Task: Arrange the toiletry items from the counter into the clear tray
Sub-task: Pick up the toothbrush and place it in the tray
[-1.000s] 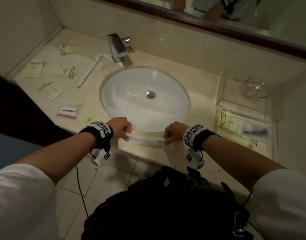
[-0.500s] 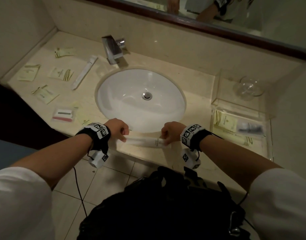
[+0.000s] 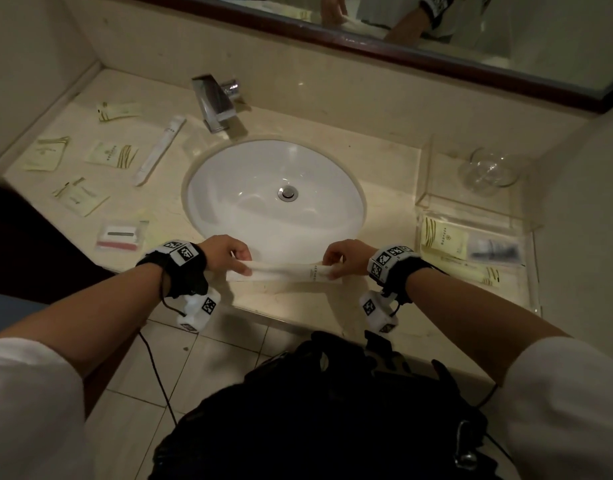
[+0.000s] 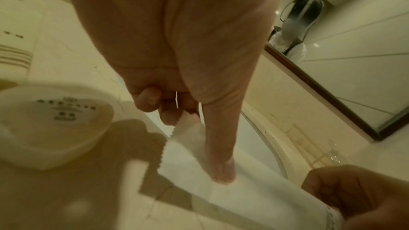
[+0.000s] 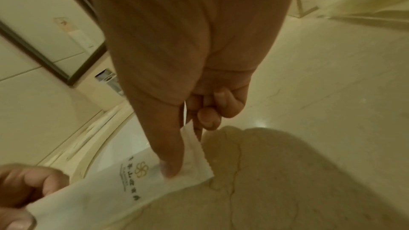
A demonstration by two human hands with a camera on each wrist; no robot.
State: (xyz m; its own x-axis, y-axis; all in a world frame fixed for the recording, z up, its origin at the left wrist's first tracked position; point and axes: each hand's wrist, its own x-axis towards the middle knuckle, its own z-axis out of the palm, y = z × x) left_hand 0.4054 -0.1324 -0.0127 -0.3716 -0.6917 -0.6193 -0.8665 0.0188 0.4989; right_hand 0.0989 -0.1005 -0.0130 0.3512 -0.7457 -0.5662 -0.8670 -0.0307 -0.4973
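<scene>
A long white packet [image 3: 287,271] with a small printed logo stretches across the counter's front edge, just in front of the sink. My left hand [image 3: 237,259] pinches its left end and my right hand [image 3: 334,263] pinches its right end. In the left wrist view my left hand [image 4: 194,139] has its thumb on top of the packet [image 4: 243,195], whose end is serrated. In the right wrist view my right hand [image 5: 190,142] grips the logo end of the packet [image 5: 106,198] the same way. The clear tray [image 3: 535,271] stands at the right and holds several sachets.
Several cream sachets, another long white packet [image 3: 159,150] and a pink-striped clear pouch [image 3: 119,235] lie on the counter left of the sink [image 3: 235,188]. A round soap packet [image 4: 55,120] sits by my left hand. A glass bowl [image 3: 490,171] stands in a clear box behind the tray. The faucet [image 3: 215,102] is at the back.
Both hands have stayed at the two ends of the long packet. It now looks slightly raised off the counter between them.
</scene>
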